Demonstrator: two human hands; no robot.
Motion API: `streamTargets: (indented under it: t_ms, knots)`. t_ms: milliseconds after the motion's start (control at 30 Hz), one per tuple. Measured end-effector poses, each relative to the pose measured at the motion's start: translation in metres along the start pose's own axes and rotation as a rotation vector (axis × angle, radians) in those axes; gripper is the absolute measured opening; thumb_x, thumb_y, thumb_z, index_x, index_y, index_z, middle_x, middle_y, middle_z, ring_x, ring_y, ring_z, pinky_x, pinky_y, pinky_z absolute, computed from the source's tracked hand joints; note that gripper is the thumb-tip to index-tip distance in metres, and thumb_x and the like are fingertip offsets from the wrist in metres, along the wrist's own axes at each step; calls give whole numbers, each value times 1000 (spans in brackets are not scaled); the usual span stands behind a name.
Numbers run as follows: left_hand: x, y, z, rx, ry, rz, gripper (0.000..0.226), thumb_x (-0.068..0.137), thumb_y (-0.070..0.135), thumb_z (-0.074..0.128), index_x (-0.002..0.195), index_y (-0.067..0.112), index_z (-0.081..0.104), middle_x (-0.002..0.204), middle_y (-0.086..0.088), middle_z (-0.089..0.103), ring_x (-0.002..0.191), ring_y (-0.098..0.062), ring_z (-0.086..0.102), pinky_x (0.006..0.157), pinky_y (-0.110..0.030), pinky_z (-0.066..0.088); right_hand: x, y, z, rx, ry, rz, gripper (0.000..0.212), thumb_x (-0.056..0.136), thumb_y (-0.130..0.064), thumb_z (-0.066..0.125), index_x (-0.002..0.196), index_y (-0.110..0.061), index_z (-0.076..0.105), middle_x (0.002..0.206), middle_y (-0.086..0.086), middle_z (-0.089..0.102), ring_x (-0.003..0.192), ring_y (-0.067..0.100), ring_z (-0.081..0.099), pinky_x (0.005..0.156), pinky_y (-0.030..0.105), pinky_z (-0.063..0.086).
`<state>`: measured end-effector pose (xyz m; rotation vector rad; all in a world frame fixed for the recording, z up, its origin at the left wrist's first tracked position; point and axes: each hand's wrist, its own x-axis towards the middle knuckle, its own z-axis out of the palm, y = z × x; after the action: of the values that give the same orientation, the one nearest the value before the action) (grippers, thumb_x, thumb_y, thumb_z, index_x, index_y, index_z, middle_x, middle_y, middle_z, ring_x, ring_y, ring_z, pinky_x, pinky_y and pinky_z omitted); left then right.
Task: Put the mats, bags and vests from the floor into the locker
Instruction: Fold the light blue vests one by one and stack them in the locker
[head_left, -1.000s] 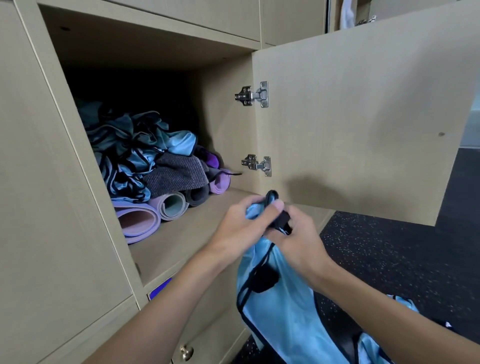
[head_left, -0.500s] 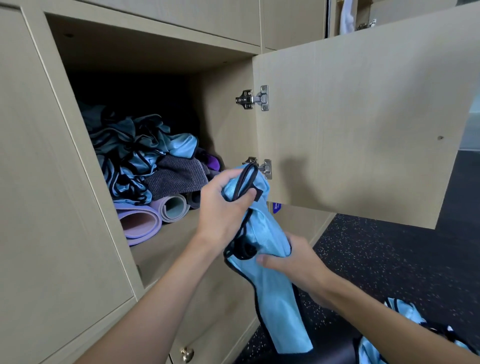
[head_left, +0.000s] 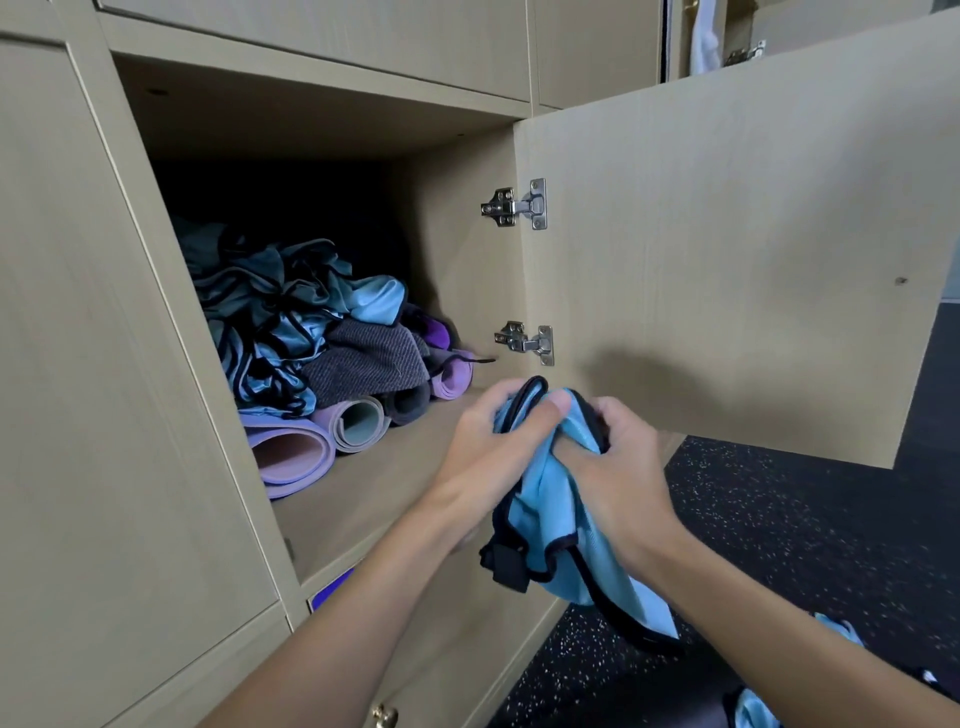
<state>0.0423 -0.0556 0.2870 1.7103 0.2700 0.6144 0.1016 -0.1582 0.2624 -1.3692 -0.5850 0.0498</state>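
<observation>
I had the vest (head_left: 550, 499) bunched at the near edge of the locker (head_left: 374, 483), just below the lower hinge (head_left: 524, 340). The left hand (head_left: 488, 441) gripped its top, thumb pressed over the black trim. The right hand (head_left: 618, 467) had its fingers curled round the fabric beside it. The tail hung loose below shelf level, above the floor (head_left: 779, 545). I judged it light, soft and rather slick, so a bunched handful by the trim seemed the surest hold; the dangling tail could snag the shelf lip. Inside, mats (head_left: 296, 452) under a heap (head_left: 280, 312) of vests filled the far left, leaving bare shelf near and right. The open door (head_left: 727, 260) stood close on the right, so free room lay ahead and left.
</observation>
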Motion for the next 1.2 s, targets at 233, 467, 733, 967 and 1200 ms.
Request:
streamTargets:
  t_ms: [233,467,733,967,1200]
  knots:
    - [20,0,-11,-154,195,75,14,84,1,73,95,9,72,94,-20,73,81,-30,68,85,-56,57,16,10,-1,-64,-289,-42,42,90,-24,68,128,-39,59,128,-13,59,118,5,56,103,41,47]
    - [65,12,-44,-88,397,379,15,87,6,72,95,18,70,90,-2,72,83,-17,68,84,-44,59,40,32,3,226,-437,533,75,79,-66,57,144,-57,21,139,-15,51,113,27,63,82,56,56]
    - [109,-14,-60,250,326,433,59,85,10,76,126,25,35,109,22,59,95,-1,64,86,-21,51,127,17,58,403,-511,220,105,71,-56,77,152,-44,11,146,-8,49,126,14,56,112,50,38]
    - [161,-18,-76,402,232,400,53,86,10,71,120,22,32,99,18,58,88,-1,63,72,-21,53,187,12,101,213,-438,62,47,88,-24,70,129,-40,52,113,-16,70,104,4,67,92,31,55]
    - [200,-35,-100,593,348,270,74,67,51,75,124,47,28,125,24,50,126,-3,42,112,-42,36,246,25,138,27,-195,-71,31,80,-5,65,99,-29,69,86,2,72,81,24,70,73,39,60]
